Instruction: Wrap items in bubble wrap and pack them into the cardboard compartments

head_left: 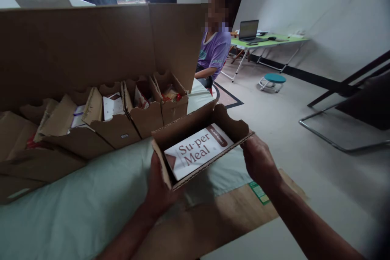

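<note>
An open cardboard bin (234, 124) is held up in front of me, tilted so that I look down into it. Inside lies a white box (198, 150) printed "Su-per Meal", with a brown label at one end. My left hand (160, 185) grips the bin's near left end, its fingers partly hidden behind and beneath the cardboard. On the right end, my right hand (258, 158) is closed on the corner of the same bin. Left of it stands a row of similar cardboard bins (141, 118) holding packets and boxes.
A tall cardboard panel (91, 44) rises behind the row, on a table with a pale green cloth (100, 183). Beyond it sits a person in a purple shirt (216, 50). A green table with a laptop (249, 30), a blue stool (274, 78) and a folding chair (365, 97) stand to the right.
</note>
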The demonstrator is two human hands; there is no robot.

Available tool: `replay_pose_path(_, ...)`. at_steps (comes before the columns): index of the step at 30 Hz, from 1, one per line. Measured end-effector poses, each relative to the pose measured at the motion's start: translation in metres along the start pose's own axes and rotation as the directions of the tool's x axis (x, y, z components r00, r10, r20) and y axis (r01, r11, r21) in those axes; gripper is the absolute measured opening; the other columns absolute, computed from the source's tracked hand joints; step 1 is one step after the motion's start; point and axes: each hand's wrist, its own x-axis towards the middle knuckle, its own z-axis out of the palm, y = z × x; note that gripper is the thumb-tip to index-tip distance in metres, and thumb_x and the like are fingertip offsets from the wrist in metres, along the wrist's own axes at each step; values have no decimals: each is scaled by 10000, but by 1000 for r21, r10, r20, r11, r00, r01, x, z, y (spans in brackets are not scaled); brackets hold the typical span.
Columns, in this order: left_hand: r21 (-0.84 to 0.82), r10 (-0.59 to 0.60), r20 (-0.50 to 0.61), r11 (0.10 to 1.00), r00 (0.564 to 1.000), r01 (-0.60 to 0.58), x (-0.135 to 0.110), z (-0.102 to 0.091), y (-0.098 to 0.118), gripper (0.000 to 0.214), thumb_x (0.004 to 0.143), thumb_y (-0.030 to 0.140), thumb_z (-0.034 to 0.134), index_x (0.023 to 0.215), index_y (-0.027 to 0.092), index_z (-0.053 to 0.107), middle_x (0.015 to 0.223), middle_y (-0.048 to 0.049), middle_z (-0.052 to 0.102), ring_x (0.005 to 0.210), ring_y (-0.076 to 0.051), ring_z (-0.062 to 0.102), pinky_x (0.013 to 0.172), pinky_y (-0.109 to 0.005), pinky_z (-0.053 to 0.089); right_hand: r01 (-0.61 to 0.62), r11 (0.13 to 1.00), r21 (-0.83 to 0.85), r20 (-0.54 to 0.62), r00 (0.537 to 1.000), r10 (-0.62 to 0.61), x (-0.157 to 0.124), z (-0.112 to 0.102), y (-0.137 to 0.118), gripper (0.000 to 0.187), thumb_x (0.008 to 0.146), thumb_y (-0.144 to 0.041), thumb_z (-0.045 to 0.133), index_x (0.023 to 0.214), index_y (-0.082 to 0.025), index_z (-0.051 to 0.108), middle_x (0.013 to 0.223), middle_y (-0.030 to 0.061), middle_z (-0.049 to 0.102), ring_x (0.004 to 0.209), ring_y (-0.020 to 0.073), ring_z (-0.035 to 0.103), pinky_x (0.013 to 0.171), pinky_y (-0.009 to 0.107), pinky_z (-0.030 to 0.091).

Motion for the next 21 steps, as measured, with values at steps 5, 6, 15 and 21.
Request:
replay_pose_path(5, 49, -86, -134, 994, 987, 93, 19, -68, -14, 432, 757, 468, 774, 1148, 310, 675, 1097, -77, 703, 1135, -354, 660, 996, -515, 563, 60, 997, 48, 156, 986, -67, -5, 48, -1, 590, 938, -572, 634, 1444, -277, 558, 1403, 89, 647, 1306, 319, 597, 1101, 461, 502)
replay_pose_path(6, 54, -105, -154, 992, 982, 115, 24, -75, -18, 397, 755, 456, 762, 1109, 291, 687, 1118, -74, 710, 1174, -353, 649, 1044, -516, 539, 62, 995, 73, 174, 982, -74, -2, 56, 3, 591, 938, -558, 645, 1450, -280, 547, 1420, 85, 636, 1299, 308, 602, 1101, 454, 501)
replay_pose_path(15, -156, -356, -290, 933, 888, 324, 22, -45, -59, 684, 722, 402, 710, 1325, 151, 507, 1238, -160, 685, 1169, -317, 677, 1029, -482, 541, 143, 969, -200, 53, 989, -134, 28, 45, 5, 374, 931, -453, 693, 1272, -304, 657, 1369, 64, 679, 1252, 303, 636, 1010, 494, 535)
replay_pose_path(21, -157, -310, -302, 949, 901, 274, 10, -31, -72, 736, 756, 320, 696, 1430, 158, 449, 1387, -178, 609, 1334, -333, 576, 1137, -518, 453, 566, 749, -344, 472, 794, -384, 98, 71, -67, 188, 953, -327, 653, 1118, -287, 734, 1159, 34, 770, 1090, 263, 713, 935, 425, 569)
